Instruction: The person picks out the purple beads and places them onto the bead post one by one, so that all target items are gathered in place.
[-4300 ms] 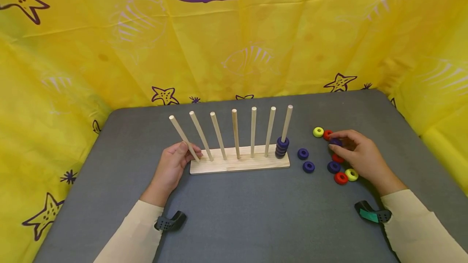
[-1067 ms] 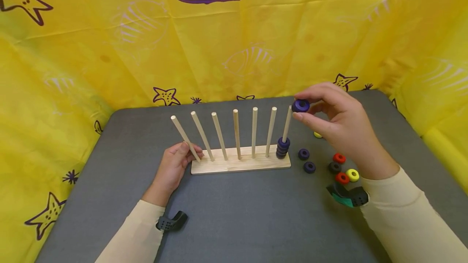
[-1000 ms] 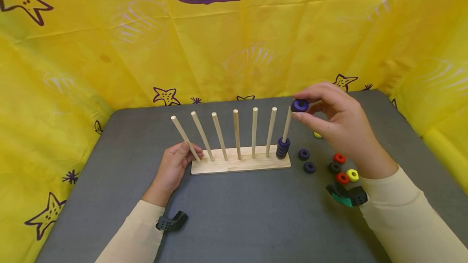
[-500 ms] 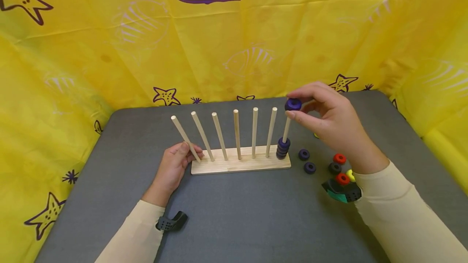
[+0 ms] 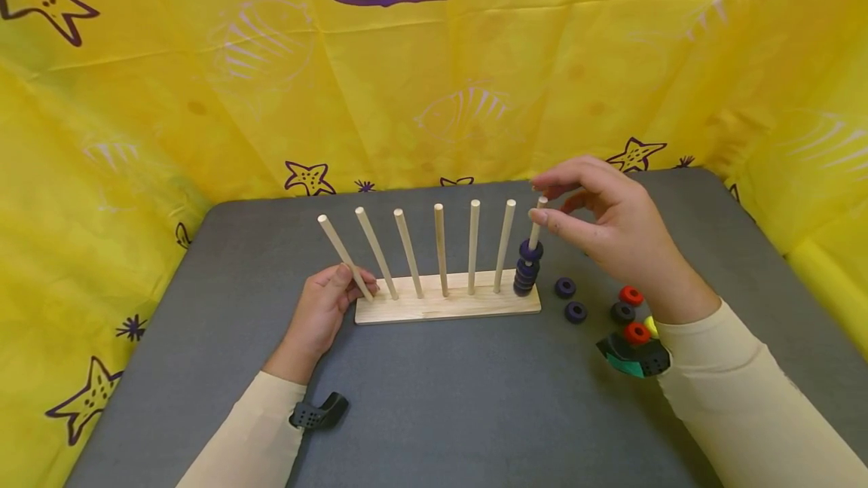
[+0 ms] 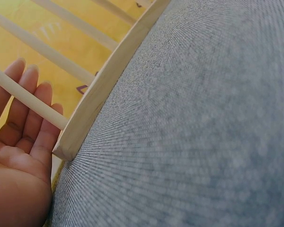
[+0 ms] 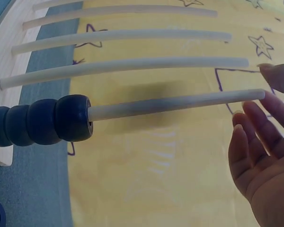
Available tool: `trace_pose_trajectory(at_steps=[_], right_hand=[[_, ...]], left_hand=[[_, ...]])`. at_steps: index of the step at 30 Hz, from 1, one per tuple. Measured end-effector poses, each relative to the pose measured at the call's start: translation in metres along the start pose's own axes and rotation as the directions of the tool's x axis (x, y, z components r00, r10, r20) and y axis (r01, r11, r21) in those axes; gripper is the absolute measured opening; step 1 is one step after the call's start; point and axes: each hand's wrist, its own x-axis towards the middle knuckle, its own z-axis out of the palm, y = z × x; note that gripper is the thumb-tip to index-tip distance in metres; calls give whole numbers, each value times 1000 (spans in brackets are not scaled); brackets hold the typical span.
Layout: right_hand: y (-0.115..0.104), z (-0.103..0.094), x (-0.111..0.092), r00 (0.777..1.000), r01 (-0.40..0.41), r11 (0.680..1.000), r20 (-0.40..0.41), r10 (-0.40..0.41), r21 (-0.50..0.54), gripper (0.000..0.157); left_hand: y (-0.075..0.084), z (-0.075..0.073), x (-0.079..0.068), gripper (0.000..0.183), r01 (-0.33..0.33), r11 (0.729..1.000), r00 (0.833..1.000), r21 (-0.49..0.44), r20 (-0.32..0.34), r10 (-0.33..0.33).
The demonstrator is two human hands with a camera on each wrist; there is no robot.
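Note:
A wooden rack point(image 5: 441, 309) carries a row of upright pegs. Dark blue rings sit stacked on its rightmost peg point(image 7: 175, 103), and the top ring point(image 5: 531, 250) is slightly apart from those below in the head view. My right hand point(image 5: 603, 221) is around the top of that peg, thumb and fingers spread, with no ring between them. At the rack's left end is my left hand point(image 5: 325, 307), its loosely extended fingers point(image 6: 31, 113) behind the leftmost peg point(image 6: 31, 100) and close by the base's edge.
Right of the rack, blue rings point(image 5: 565, 288), red rings point(image 5: 631, 295) and a partly covered yellow ring point(image 5: 651, 325) lie on the grey table point(image 5: 461, 398). A yellow patterned cloth point(image 5: 380, 89) hangs behind the table and along its sides.
My right hand carried a blue ring from the table to the rightmost peg, fitted it over the tip and let go. The ring has dropped down the peg. My left hand stays put.

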Motion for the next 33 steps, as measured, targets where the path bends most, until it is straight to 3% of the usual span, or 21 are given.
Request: trace_pose_trajectory(at_steps=[11, 15, 18, 24, 26, 33], right_hand=[[-1, -6, -5, 999, -38, 999, 15, 37, 35, 29], [4, -10, -8, 998, -55, 986, 22, 52, 156, 20], [10, -13, -11, 999, -35, 954, 31, 27, 299, 28], [18, -18, -16, 997, -16, 838, 73, -29, 546, 50], [20, -20, -19, 996, -15, 812, 79, -39, 584, 52], [32, -27, -26, 994, -13, 769, 92, -59, 639, 59]], left_hand=[[0, 1, 0, 58, -14, 1000, 1000, -17, -5, 14], [1, 2, 0, 59, -17, 1000, 1000, -19, -3, 17], [1, 2, 0, 60, -22, 999, 1000, -25, -1, 22], [0, 2, 0, 59, -22, 999, 1000, -37, -4, 22], [0, 2, 0, 59, -21, 999, 1000, -41, -5, 21], [0, 2, 0, 58, -19, 999, 1000, -28, -7, 19]])
